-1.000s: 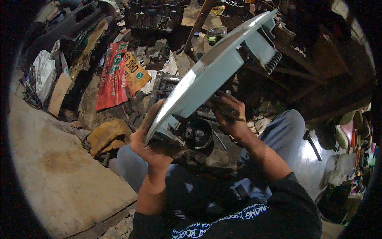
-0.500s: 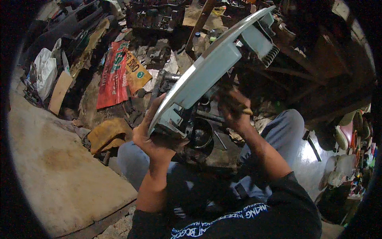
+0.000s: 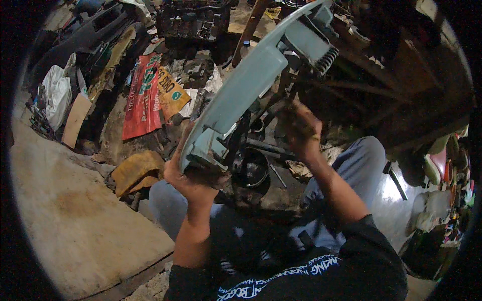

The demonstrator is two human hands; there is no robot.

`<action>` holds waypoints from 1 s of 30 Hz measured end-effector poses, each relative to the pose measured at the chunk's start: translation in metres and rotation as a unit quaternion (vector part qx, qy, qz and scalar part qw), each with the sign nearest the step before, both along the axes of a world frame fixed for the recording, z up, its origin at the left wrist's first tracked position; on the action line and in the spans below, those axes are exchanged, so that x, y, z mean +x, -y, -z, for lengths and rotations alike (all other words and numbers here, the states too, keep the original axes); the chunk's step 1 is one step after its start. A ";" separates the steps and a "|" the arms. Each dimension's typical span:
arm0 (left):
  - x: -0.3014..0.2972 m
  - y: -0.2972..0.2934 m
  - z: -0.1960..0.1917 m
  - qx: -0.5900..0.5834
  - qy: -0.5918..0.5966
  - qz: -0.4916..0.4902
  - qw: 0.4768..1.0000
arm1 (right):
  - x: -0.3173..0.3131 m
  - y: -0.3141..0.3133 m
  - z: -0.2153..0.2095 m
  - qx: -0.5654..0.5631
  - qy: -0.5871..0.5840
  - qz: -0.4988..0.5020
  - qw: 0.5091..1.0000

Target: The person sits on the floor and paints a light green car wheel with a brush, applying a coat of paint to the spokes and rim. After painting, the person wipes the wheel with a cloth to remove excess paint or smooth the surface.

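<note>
A long, curved pale grey-green plastic panel (image 3: 246,88) stands tilted in front of me, running from lower left to upper right. Molded brackets and a row of ribs show on its right side. My left hand (image 3: 193,175) is closed round the panel's lower end. To the right of the panel is my right hand (image 3: 304,131), fingers curled and slightly smeared, with a yellowish bit at its lower edge. What it grips is too dark to make out. A round black bowl-like part (image 3: 253,168) and a thin metal rod (image 3: 277,176) lie below, between my knees.
At left lie a wooden board (image 3: 75,210), a bent yellow-brown piece (image 3: 138,171) and a red printed sheet (image 3: 143,98). A greasy engine block (image 3: 193,22) sits at the back. Dark beams (image 3: 361,90) and a hammer-like tool (image 3: 395,180) are at right.
The panel has shifted a little left and turned, showing more of its ribbed side. My right hand has risen slightly beside it; my left hand keeps its hold.
</note>
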State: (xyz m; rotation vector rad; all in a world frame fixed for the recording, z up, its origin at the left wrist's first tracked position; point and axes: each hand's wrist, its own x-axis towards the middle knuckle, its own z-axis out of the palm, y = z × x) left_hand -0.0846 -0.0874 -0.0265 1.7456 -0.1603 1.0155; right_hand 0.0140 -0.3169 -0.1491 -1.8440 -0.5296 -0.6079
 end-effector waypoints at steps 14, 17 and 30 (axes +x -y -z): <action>-0.006 0.001 0.000 -0.081 -0.055 0.025 0.995 | -0.017 -0.009 -0.037 -0.146 0.092 -0.126 0.977; -0.011 -0.015 0.024 -0.284 -0.050 0.054 0.956 | -0.017 -0.022 -0.045 -0.023 0.036 0.028 0.999; -0.005 -0.003 0.002 -0.057 -0.062 0.059 0.995 | -0.010 -0.012 -0.010 -0.149 0.024 -0.094 0.984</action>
